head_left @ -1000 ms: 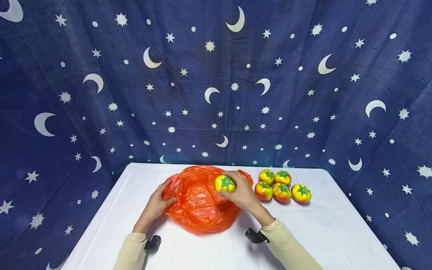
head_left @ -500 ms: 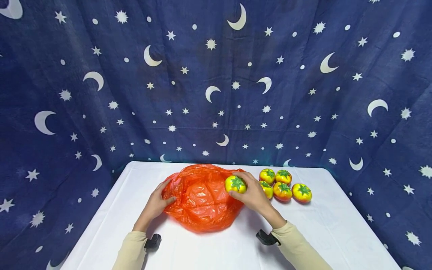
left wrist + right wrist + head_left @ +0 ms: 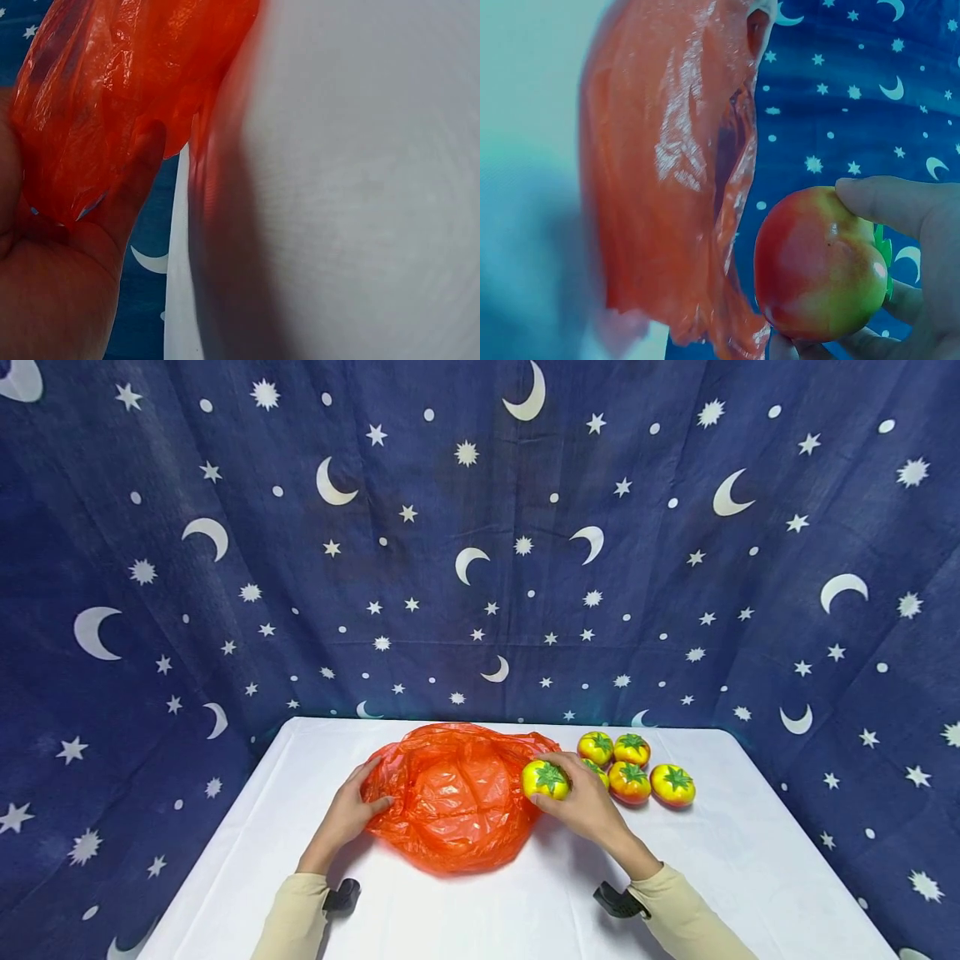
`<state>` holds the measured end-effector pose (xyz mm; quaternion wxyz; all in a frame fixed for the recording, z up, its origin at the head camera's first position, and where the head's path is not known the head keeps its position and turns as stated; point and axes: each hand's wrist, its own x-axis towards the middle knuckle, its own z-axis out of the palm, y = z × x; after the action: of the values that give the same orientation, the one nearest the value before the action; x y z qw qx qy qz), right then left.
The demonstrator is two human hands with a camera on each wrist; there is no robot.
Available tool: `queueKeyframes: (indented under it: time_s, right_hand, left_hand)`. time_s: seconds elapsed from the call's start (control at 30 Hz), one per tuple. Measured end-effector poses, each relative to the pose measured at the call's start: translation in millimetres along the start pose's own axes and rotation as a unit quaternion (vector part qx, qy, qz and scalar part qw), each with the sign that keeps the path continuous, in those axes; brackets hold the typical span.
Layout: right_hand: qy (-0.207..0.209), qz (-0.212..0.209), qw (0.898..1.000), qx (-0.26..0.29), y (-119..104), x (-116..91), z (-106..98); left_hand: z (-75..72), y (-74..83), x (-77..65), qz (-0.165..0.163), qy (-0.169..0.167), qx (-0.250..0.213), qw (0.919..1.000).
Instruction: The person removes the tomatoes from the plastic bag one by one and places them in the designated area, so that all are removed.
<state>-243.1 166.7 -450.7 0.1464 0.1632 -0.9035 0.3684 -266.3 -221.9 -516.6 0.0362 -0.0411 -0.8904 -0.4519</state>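
Observation:
A crinkled orange-red plastic bag [image 3: 457, 810] lies on the table with its mouth spread wide. My left hand [image 3: 347, 814] holds the bag's left side, the thumb [image 3: 139, 184] lying over the film in the left wrist view. In my right hand [image 3: 588, 802] is a shiny yellow-and-red tomato [image 3: 545, 779] with a green leafy top, gripped between thumb and fingers. It overlaps the bag's right rim in the head view. From the right wrist, the tomato [image 3: 817, 266] shows beside the bag's opening [image 3: 731, 157], its green top toward the palm.
Several similar tomatoes [image 3: 630, 782] stand grouped right of the bag, one partly hidden behind my right hand. A white cloth covers the table [image 3: 480, 918]. Behind it hangs a dark blue curtain [image 3: 435, 568] with moons and stars.
My right hand has moved to the right with the tomato, from over the bag to its right rim, and now partly covers one of the grouped tomatoes. The left hand has stayed put.

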Motion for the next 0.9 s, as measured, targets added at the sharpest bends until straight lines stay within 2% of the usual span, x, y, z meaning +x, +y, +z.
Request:
queueKeyframes:
  time_s: [0.47,0.6,0.9]
  right_hand:
    - [0.003,0.020,1.000,0.013,26.4,-15.1,-9.5]
    - [0.001,0.031,1.000,0.002,34.6,-19.6,-11.2]
    - [-0.001,0.055,0.998,-0.003,49.8,-30.7,-13.8]
  left_hand:
    - [0.0,-1.8,1.7,-0.008,-0.003,0.000,1.0000]
    - [-0.6,-1.2,2.3,-0.011,-0.005,-0.005,0.9999]
    - [-0.8,-2.0,1.6,0.000,-0.005,0.002,1.0000]
